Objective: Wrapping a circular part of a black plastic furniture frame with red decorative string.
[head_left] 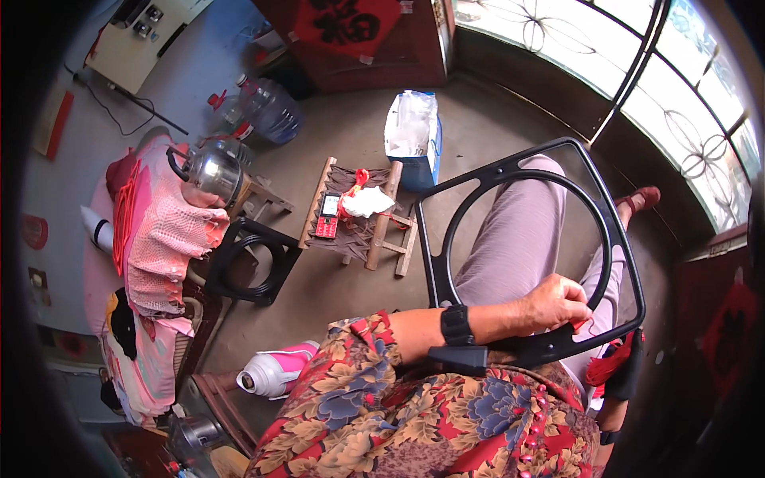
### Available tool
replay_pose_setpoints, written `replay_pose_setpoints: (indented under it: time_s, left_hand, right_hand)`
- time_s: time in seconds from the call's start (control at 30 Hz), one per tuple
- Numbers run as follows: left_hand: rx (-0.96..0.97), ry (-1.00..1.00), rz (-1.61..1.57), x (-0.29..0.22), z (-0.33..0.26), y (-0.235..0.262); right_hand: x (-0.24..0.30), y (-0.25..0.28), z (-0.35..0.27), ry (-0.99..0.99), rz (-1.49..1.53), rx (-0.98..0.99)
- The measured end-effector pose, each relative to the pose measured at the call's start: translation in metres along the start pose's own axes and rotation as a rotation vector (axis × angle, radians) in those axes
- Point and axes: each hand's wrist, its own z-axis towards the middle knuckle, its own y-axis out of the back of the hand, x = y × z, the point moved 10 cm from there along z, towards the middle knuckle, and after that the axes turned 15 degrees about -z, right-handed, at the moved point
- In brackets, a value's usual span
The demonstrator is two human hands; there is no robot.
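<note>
Frame (526,239) of black plastic gripped by both hands, on lap.

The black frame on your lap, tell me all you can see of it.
The black frame is a squarish piece, plastic by its look, with rounded corners and a large round opening, joined by short struts. It stands tilted over the person's lap. The left hand grips its inner ring near the bottom. The right hand is mostly hidden beyond its lower right corner, among red material.

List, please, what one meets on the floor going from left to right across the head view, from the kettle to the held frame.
Metal kettle → square black frame on the floor → red phone on the wooden stool → large black frame held by the left hand.
</note>
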Motion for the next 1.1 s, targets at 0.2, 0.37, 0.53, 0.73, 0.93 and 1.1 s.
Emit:
replay_pose_setpoints:
  time_s: [0.2,0.37,0.53,0.73,0.93,1.1]
  left_hand:
    - [-0.066,0.12,-0.164,0.027,0.005,0.004]
    - [0.035,0.226,-0.239,0.05,0.009,-0.011]
    - [0.118,0.293,-0.192,0.062,0.014,-0.021]
    - [0.028,0.196,-0.121,0.044,-0.002,-0.004]
    - [0.037,0.157,-0.099,0.027,0.0,-0.01]
    - [-0.026,0.123,-0.247,0.018,0.003,-0.003]
  right_hand:
    - [0.01,-0.002,0.037,0.221,-0.721,-0.134]
    - [0.073,-0.065,0.017,0.887,-1.129,-0.222]
    - [0.034,-0.083,0.008,0.487,-0.712,0.237]
    - [0.046,-0.155,-0.002,0.222,-0.13,0.629]
    - [0.073,-0.184,-0.016,-0.022,0.444,0.852]
    - [0.067,-0.147,0.015,0.263,0.113,0.704]
